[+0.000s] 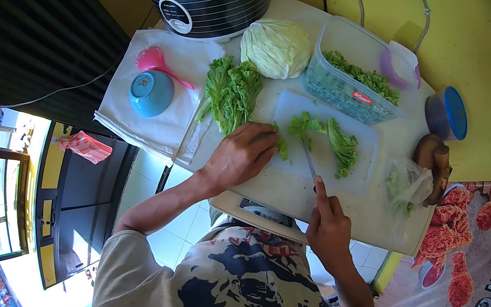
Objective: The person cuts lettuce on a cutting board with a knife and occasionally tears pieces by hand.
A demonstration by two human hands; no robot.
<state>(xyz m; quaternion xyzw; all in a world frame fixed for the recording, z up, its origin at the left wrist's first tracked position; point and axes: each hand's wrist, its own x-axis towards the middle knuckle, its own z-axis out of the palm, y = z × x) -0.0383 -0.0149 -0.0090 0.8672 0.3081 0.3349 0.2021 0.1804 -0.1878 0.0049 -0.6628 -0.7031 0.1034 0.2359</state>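
My right hand (328, 226) is wrapped around the handle of a knife (309, 158), index finger stretched along it. The blade points away from me over a white cutting board (320, 161), its tip at a piece of lettuce (305, 125). A curly lettuce leaf (341, 147) lies to the right of the blade. At the board's left edge my left hand (244, 154) is closed over a lettuce piece (283, 143), which sticks out past its fingertips. Just beyond that hand rests a bunch of lettuce (232, 93).
A clear plastic container (354, 103) with cut greens stands behind the board, beside a cabbage (276, 48). A rice cooker (208, 2) is at the back left. Left are a blue bowl (151, 94) and pink ladle (151, 59); right, a plastic bag (409, 181) and blue-lidded tub (448, 114).
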